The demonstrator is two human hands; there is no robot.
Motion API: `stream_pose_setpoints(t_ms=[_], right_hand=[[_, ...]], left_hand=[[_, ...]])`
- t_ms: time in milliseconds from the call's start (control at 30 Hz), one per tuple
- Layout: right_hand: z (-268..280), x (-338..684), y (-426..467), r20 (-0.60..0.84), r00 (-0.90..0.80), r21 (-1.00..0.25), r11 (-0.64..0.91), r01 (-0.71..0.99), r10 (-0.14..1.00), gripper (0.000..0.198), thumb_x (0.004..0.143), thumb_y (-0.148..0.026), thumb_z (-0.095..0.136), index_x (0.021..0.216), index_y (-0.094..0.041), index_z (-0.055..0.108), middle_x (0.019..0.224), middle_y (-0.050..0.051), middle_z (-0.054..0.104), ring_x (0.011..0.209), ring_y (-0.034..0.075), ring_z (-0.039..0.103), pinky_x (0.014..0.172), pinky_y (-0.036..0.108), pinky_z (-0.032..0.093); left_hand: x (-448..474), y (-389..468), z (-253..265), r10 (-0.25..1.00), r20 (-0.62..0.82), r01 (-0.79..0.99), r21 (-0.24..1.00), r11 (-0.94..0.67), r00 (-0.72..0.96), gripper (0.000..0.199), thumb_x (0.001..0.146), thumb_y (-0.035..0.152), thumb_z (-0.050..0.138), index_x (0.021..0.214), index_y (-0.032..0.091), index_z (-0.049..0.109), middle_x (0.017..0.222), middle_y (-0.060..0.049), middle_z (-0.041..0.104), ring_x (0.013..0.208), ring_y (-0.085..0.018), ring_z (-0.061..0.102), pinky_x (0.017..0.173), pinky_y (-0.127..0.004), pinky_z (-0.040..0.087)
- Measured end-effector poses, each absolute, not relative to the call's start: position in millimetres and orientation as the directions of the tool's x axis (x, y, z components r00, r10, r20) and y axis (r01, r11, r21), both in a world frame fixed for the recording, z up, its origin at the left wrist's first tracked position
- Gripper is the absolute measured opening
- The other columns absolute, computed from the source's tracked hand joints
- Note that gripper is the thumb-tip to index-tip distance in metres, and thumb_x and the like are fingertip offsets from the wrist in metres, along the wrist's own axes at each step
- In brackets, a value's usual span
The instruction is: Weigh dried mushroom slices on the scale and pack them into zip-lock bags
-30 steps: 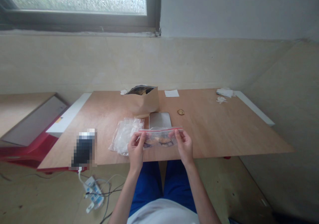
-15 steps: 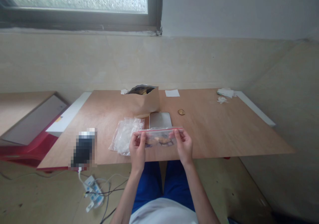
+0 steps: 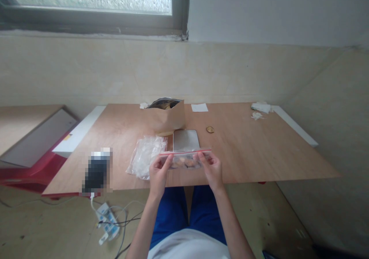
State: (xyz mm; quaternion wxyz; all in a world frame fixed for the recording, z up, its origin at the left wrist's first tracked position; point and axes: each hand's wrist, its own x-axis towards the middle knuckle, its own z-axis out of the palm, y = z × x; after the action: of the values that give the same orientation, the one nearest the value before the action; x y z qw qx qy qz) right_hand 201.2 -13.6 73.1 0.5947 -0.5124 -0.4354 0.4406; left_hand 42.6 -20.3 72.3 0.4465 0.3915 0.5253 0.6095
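A clear zip-lock bag (image 3: 186, 162) with a red line along its top edge spans the space between my hands near the table's front edge. Brownish pieces with dark rims show through its plastic. My left hand (image 3: 158, 171) pinches the bag's left end, thumb along the red strip. At the other end, my right hand (image 3: 212, 167) grips it with the thumb on the strip too. Just beyond the bag lies a flat silver scale-like device (image 3: 186, 140), its near edge hidden. A stack of clear plastic bags (image 3: 145, 157) rests to the left.
Behind stands an open brown paper pouch (image 3: 170, 117). A small brown dried slice (image 3: 210, 129) lies right of the silver device, a white paper (image 3: 199, 107) farther back. Crumpled tissues (image 3: 261, 108) sit back right. A blurred-out dark object (image 3: 96, 170) with a cable is at left.
My left thumb has shifted right and inward along the red strip, and my right thumb slightly left. Both hands still hold the bag.
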Motion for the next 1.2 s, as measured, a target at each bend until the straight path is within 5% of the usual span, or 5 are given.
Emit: stream_pose_setpoints(t_ms=[400, 833, 1200], right_hand=[[79.4, 203.6, -17.1, 0.049, 0.257, -0.994, 0.072, -0.079, 0.965, 0.027, 0.071, -0.044, 0.067, 0.076, -0.018, 0.070, 0.068, 0.005, 0.072, 0.061, 0.019, 0.068, 0.058, 0.029, 0.056], [88.1, 205.5, -18.9, 0.038, 0.203, -0.996, 0.054, -0.074, 0.978, 0.024, 0.068, -0.041, 0.070, 0.074, -0.018, 0.070, 0.069, 0.004, 0.072, 0.069, 0.022, 0.069, 0.069, 0.034, 0.056], [80.6, 203.0, -19.0, 0.083, 0.160, -0.992, 0.096, -0.076, 0.984, 0.016, 0.073, -0.035, 0.067, 0.076, -0.019, 0.067, 0.069, 0.002, 0.071, 0.066, 0.018, 0.068, 0.067, 0.029, 0.055]], left_hand=[[35.8, -21.3, 81.8, 0.965, 0.001, -0.128, 0.991, -0.036, -0.263, 0.027, 0.067, 0.041, 0.069, 0.076, 0.015, 0.068, 0.073, -0.003, 0.069, 0.070, -0.017, 0.063, 0.067, -0.027, 0.051], [42.5, -21.7, 75.0, 0.994, 0.019, -0.171, 0.985, -0.037, -0.109, 0.028, 0.068, 0.042, 0.068, 0.079, 0.016, 0.070, 0.084, -0.007, 0.071, 0.081, -0.020, 0.065, 0.074, -0.030, 0.051], [43.8, -23.5, 79.6, 0.977, 0.038, -0.100, 0.993, -0.060, -0.212, 0.023, 0.068, 0.037, 0.069, 0.078, 0.016, 0.070, 0.081, -0.006, 0.071, 0.079, -0.020, 0.066, 0.073, -0.030, 0.052]])
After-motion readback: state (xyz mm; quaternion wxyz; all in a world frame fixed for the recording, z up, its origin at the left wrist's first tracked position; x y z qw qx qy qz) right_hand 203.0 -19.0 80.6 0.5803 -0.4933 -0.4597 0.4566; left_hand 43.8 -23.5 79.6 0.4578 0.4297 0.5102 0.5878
